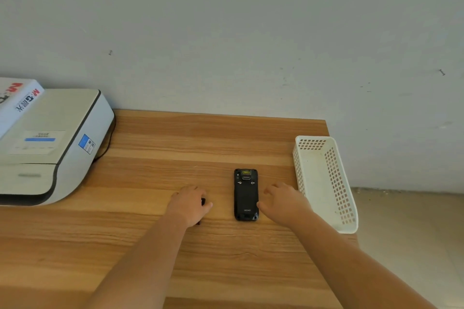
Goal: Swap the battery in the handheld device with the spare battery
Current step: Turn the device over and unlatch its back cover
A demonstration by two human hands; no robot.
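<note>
I see the black handheld device [246,195] lying face-down; left of it my left hand [190,204] covers a dark object, grip unclear; right of it my right hand [283,202] hovers, fingers spread.

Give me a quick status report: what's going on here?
Left hand covering a small black object, likely the spare battery. Right hand open beside the handheld device, back up, cover on. Nothing in the way.

Wooden table [226,138] against a plain grey-white wall [226,32], beige floor [411,221] at right.
</note>
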